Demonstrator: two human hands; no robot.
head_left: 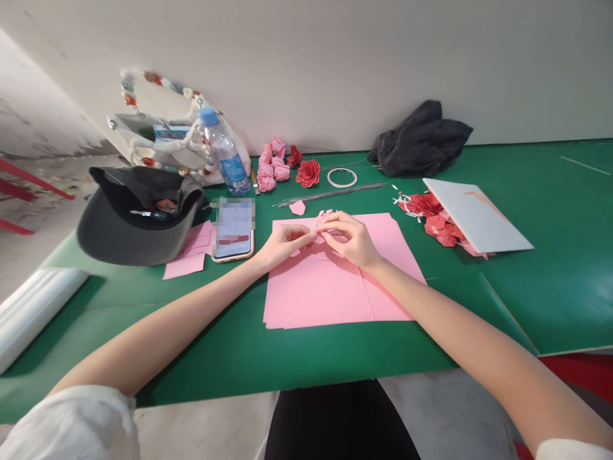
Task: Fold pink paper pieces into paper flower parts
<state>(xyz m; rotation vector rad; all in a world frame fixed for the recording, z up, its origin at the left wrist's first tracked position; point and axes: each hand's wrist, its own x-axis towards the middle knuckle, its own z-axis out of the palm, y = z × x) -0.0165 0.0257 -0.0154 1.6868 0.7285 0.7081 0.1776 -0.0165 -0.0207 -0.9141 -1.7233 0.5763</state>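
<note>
My left hand (pixel 285 246) and my right hand (pixel 345 239) meet above a stack of pink paper sheets (pixel 316 291). Their fingertips pinch a small piece of folded pink paper (pixel 319 220) between them, and the fingers partly hide it. A cut pink paper petal (pixel 297 207) lies just beyond the hands. Behind it stretches a bundle of thin metal wires (pixel 330 195). Finished pink paper flowers (pixel 271 167) and a red paper rose (pixel 307 172) stand further back.
The green mat (pixel 517 300) holds a phone with a blurred screen (pixel 233 230), a black cap (pixel 138 220), a water bottle (pixel 225 153), a beaded bag (pixel 158 137), a white-rimmed ring (pixel 341 177), dark cloth (pixel 421 140), red paper pieces (pixel 428 211) and a white board (pixel 474 214).
</note>
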